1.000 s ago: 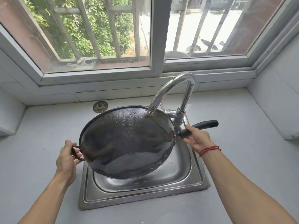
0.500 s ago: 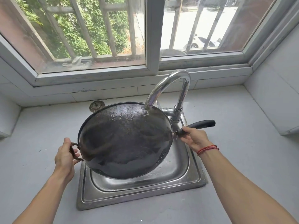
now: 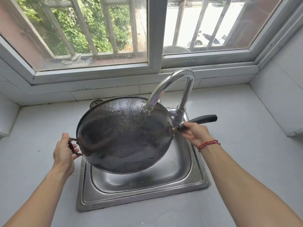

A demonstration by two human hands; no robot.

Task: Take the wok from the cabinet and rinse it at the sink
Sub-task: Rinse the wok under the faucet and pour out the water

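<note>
Gripping the loop handle with curled fingers, the left hand holds the wok tilted above the sink under the tap, the right hand wrapped round the long handle's base; slow rotation should rinse evenly.

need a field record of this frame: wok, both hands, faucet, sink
wok: dark, tilted with its inside toward the camera, held over the sink
left hand: grips the rusty loop handle
right hand: grips the base of the black long handle
faucet: spout end just over the wok's far inner side
water: droplets on the wok's upper inside; flow unclear
sink: steel, set in the grey counter
</note>
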